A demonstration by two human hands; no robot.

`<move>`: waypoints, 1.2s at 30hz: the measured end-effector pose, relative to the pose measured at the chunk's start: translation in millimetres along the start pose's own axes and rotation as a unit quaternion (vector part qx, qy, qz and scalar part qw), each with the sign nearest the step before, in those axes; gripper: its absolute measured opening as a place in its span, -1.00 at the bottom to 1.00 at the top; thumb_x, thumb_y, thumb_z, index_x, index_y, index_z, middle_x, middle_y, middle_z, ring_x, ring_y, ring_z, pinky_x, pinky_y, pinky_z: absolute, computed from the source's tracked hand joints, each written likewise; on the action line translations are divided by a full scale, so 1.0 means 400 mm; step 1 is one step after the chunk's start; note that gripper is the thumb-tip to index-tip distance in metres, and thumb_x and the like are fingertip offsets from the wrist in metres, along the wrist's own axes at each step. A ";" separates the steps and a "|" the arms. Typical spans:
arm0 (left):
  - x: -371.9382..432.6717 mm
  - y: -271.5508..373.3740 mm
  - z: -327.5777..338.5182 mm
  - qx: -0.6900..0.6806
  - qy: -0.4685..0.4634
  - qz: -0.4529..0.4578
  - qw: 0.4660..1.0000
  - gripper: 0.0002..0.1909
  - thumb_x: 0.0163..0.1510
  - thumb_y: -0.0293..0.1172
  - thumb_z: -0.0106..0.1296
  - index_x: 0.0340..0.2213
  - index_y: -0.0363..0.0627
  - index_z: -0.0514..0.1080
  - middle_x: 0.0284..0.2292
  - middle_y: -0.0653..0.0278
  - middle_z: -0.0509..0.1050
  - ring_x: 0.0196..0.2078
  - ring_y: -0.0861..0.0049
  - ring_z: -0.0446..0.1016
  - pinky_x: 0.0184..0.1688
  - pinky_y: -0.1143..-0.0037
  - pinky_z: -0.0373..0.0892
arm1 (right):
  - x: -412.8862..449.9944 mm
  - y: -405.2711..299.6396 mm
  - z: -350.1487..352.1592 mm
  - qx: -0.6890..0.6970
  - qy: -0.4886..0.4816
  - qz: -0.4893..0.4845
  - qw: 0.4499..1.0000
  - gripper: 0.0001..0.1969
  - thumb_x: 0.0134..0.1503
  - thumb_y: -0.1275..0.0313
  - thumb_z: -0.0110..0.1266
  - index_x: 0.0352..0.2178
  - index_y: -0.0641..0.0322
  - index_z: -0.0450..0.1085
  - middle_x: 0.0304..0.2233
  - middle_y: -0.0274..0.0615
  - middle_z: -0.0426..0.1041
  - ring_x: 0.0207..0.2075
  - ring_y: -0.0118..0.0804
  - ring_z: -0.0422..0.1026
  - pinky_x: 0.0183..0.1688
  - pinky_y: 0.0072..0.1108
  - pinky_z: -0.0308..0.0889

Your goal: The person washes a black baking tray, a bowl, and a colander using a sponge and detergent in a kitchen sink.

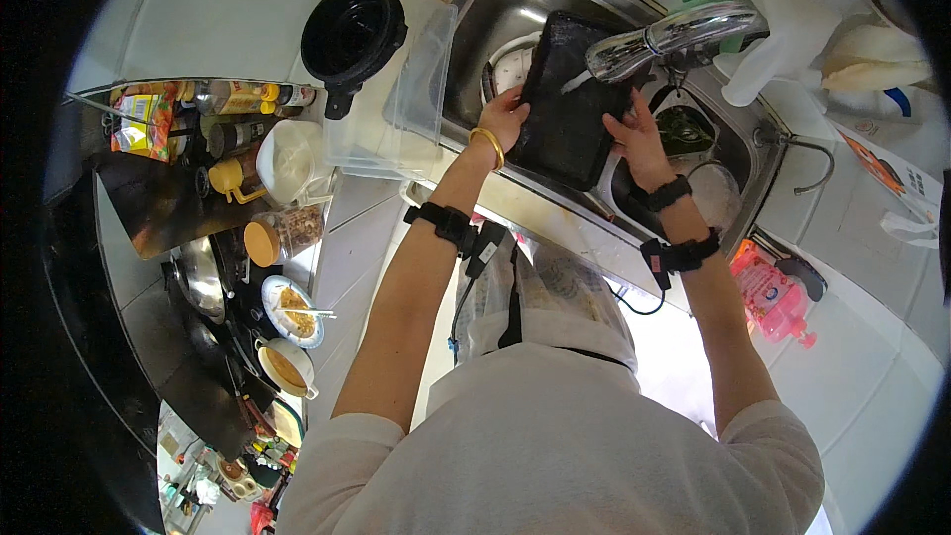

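Note:
My left hand [505, 119] grips the left edge of a flat black rectangular tray [568, 130]. On the opposite edge, my right hand [635, 137] holds the same tray, thumb on its face. The tray is tilted over the double-bowl stainless steel sink [490, 7]. From the chrome faucet [631, 52] above it, water runs onto the dark surface. Behind the tray, a white dish [513, 70] in the left bowl is partly hidden. The right bowl holds a strainer with green leaves [680, 130] and a clear round container [713, 193].
Left of the sink, a black round-bodied container with a handle [353, 30] sits by a clear plastic bin [371, 141]. Rubber gloves [773, 22] hang behind the faucet. A pink soap bottle [773, 293] lies at right. Jars, a plate of food [297, 312] and a stove fill the left side.

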State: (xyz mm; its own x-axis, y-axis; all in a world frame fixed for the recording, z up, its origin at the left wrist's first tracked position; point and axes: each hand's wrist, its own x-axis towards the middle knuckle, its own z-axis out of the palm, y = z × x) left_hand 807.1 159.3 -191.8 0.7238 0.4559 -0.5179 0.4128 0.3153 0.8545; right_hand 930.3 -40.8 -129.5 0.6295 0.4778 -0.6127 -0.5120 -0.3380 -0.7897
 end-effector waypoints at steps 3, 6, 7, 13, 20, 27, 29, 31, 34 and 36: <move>-0.007 -0.019 -0.023 -0.050 0.002 0.008 0.999 -0.49 0.08 -0.60 -0.08 0.09 -0.16 0.17 -0.12 0.20 0.42 -0.14 0.53 0.39 -0.03 0.61 0.25 | 0.038 0.047 0.037 0.047 0.025 -0.045 0.998 -0.16 0.03 0.33 0.18 0.23 -0.02 -0.18 0.06 -0.15 0.14 -0.19 -0.32 0.31 -0.21 -0.48 0.26; -0.023 -0.016 -0.023 -0.062 0.035 0.063 0.996 -0.53 0.09 -0.58 -0.07 0.06 -0.12 0.22 -0.17 0.24 0.43 -0.16 0.55 0.39 -0.09 0.57 0.31 | 0.057 0.045 0.066 0.084 0.077 -0.144 0.983 -0.38 0.06 0.47 0.12 0.14 0.04 0.05 -0.28 -0.48 0.36 -0.41 -0.66 0.25 -0.51 -0.77 0.14; -0.029 -0.013 -0.017 -0.098 0.060 -0.018 0.993 -0.54 0.09 -0.58 -0.07 0.05 -0.12 0.21 -0.17 0.24 0.42 -0.16 0.52 0.39 -0.13 0.52 0.35 | 0.057 0.034 0.072 0.080 0.086 -0.137 0.984 -0.38 0.06 0.47 0.12 0.14 0.04 0.05 -0.28 -0.48 0.36 -0.41 -0.66 0.25 -0.51 -0.77 0.14; -0.045 0.002 0.027 -0.252 0.083 -0.146 0.953 -0.56 0.07 -0.44 0.04 -0.02 -0.03 0.20 -0.28 0.32 0.40 -0.34 0.52 0.40 -0.28 0.39 0.48 | 0.031 -0.044 0.077 0.083 0.035 -0.236 0.968 -0.65 0.06 0.43 0.14 -0.11 0.02 0.25 -0.36 -0.61 0.33 -0.45 -0.72 0.20 -0.51 -0.80 0.10; -0.118 0.080 -0.057 -0.262 0.065 -0.135 0.953 -0.59 0.01 -0.44 0.05 -0.08 -0.12 0.25 -0.33 0.24 0.44 -0.41 0.50 0.44 -0.38 0.43 0.50 | 0.041 -0.040 0.090 0.125 -0.004 -0.102 0.987 -0.63 0.07 0.46 0.11 -0.08 0.02 0.23 -0.21 -0.53 0.31 -0.25 -0.62 0.28 -0.42 -0.70 0.20; -0.181 0.194 -0.095 -0.084 0.106 0.072 0.988 -0.59 -0.09 -0.62 0.00 -0.12 -0.20 0.37 -0.28 0.20 0.48 -0.24 0.54 0.45 -0.14 0.54 0.39 | 0.129 -0.028 0.161 0.067 -0.084 0.024 0.994 -0.51 0.08 0.41 0.10 0.01 0.21 0.10 0.04 -0.22 0.18 -0.01 -0.20 0.28 -0.17 -0.41 0.35; -0.196 0.200 -0.072 0.039 0.089 0.247 0.964 -0.51 -0.12 -0.66 -0.05 -0.06 -0.19 0.35 -0.17 0.12 0.47 -0.12 0.49 0.44 0.00 0.55 0.29 | 0.155 -0.046 0.151 0.141 -0.129 0.003 0.982 -0.60 0.13 0.39 0.01 -0.01 0.13 0.14 -0.05 -0.25 0.28 -0.05 -0.19 0.30 -0.08 -0.36 0.28; -0.214 0.193 -0.045 0.222 0.060 0.394 0.890 -0.43 -0.16 -0.73 -0.09 -0.02 -0.21 0.31 -0.04 0.10 0.39 0.02 0.31 0.37 0.06 0.47 0.27 | 0.173 -0.065 0.130 0.311 -0.115 0.073 0.941 -0.66 0.15 0.38 -0.05 -0.03 0.07 0.18 -0.11 -0.26 0.35 -0.07 -0.19 0.31 -0.02 -0.35 0.24; -0.242 0.163 0.018 0.318 -0.003 0.404 0.858 -0.35 -0.18 -0.73 -0.10 0.03 -0.09 0.27 0.07 0.12 0.25 0.11 0.23 0.24 0.16 0.39 0.15 | 0.172 -0.083 0.096 0.397 -0.290 0.017 0.871 -0.73 0.13 0.44 -0.07 -0.10 0.12 0.27 -0.07 -0.28 0.35 -0.02 -0.26 0.30 0.02 -0.40 0.20; -0.252 0.145 0.049 0.392 -0.074 0.375 0.837 -0.27 -0.14 -0.67 -0.06 0.13 0.00 0.13 0.17 0.15 0.09 0.23 0.28 0.05 0.26 0.34 -0.04 | 0.150 -0.082 0.080 0.353 -0.212 0.010 0.911 -0.71 0.13 0.44 -0.07 -0.09 0.15 0.26 -0.07 -0.29 0.34 -0.03 -0.25 0.30 0.02 -0.40 0.21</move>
State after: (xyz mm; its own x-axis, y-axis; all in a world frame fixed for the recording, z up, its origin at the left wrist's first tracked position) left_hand 769.0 115.4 -89.3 0.9784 0.1549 0.1366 0.0059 -0.6820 0.7314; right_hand 966.0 24.9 -139.4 0.4107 0.7979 -0.4412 -0.8634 0.1848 -0.4694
